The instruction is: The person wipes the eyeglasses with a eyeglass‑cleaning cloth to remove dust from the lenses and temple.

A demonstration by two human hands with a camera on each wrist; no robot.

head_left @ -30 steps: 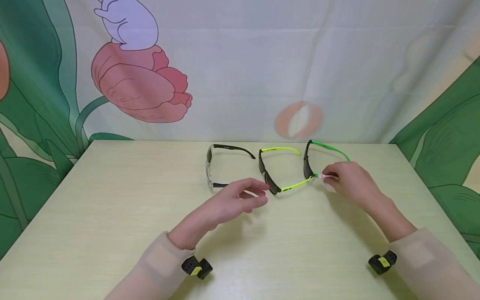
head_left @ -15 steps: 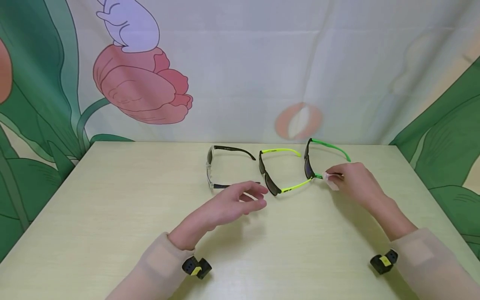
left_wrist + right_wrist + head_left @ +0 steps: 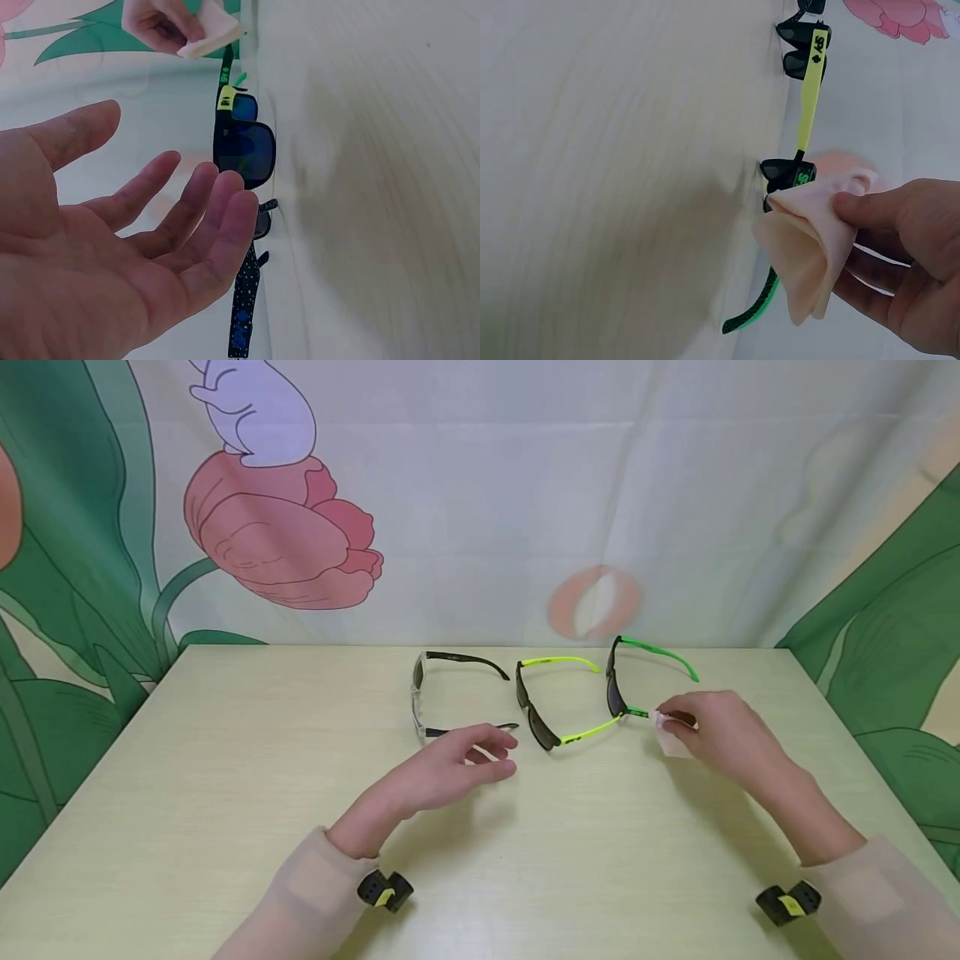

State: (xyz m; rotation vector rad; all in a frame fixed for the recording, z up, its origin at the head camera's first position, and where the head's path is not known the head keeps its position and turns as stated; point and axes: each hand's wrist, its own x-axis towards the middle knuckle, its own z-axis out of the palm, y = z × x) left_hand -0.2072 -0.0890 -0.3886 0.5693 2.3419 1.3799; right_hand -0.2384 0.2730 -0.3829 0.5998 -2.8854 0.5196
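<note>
My right hand (image 3: 726, 733) pinches a small pale pink cloth (image 3: 810, 232) at the near arm of the green-armed sunglasses (image 3: 616, 693), on the right of the row. The folded cloth hides part of that arm in the right wrist view. With fingers spread and loosely bent, my left hand (image 3: 442, 768) hovers by the near arm of the sunglasses with a clear front and dark arms (image 3: 418, 675), holding nothing. Between these two pairs stand the yellow-armed sunglasses (image 3: 543, 730), their near arm reaching toward the green pair. All three have their arms unfolded.
The pale wooden table (image 3: 225, 793) extends under both forearms. Behind its far edge hangs a printed curtain (image 3: 465, 510) with a flower and green leaves. Each sleeve carries a small black camera, one at the left wrist (image 3: 385, 891) and one at the right (image 3: 787, 903).
My right hand has slid a little to the right with the cloth, baring more of the near green arm. My left hand has drifted slightly left. The sunglasses stay nearly in place.
</note>
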